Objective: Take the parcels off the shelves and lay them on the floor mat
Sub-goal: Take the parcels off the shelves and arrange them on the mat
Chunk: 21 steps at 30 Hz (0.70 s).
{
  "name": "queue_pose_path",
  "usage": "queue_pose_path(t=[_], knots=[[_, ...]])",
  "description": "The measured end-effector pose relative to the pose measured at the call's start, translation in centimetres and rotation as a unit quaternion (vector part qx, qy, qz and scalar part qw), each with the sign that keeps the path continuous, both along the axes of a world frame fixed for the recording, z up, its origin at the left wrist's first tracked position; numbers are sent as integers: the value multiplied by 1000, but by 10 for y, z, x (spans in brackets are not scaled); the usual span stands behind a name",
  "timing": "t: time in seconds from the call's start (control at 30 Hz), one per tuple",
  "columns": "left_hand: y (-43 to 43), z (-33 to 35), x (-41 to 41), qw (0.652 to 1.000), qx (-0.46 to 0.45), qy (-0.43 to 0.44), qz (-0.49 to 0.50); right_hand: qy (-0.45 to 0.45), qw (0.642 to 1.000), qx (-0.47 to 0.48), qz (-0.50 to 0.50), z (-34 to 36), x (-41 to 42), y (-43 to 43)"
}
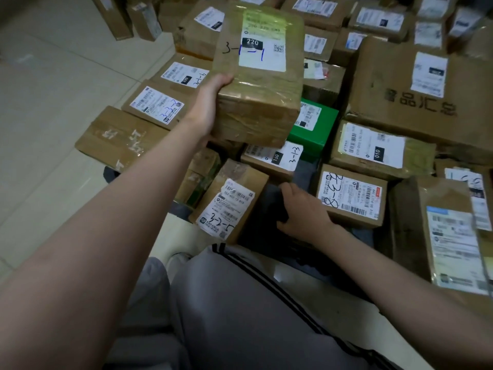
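While reaching over the near edge of the pile, grips the taped parcel marked 3-1-1 in the left hand, thumb hooked over its top left edge, fingers tucked beneath and out of sight. Holds it raised and tilted above the green box and the cartons crowded round it. Rests the right hand low in the dark gap between the 3-2-5 box and the 8-3-8 box, knuckles just beside the latter's left edge, fingers curled inward; cannot tell whether closed round anything. Shows the dark mat only in narrow slots between boxes. Finds cartons packed edge against edge to the right, up to the large carton. Leaves open tiled floor along the pile's left side, and a pale strip near the striped grey trousers.
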<state>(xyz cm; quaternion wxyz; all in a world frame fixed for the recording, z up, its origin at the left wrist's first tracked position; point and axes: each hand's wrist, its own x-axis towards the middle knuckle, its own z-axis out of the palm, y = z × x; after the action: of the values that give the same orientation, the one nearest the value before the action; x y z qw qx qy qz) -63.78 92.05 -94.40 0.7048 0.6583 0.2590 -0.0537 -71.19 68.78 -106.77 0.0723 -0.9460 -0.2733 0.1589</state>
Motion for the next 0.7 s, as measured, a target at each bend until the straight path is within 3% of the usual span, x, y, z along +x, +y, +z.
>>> queue_pose_path(t=[0.17,0.33,0.7], knots=[[-25,-2,-11,998,-32,26,-37,7,985,-161,55,-8,-24,-13],[-49,1,-17,997,-31,34,-69,74,974,-196,83,-9,-33,-20],[-47,10,-28,994,-15,49,-98,26,954,-290,66,-27,-44,-13]])
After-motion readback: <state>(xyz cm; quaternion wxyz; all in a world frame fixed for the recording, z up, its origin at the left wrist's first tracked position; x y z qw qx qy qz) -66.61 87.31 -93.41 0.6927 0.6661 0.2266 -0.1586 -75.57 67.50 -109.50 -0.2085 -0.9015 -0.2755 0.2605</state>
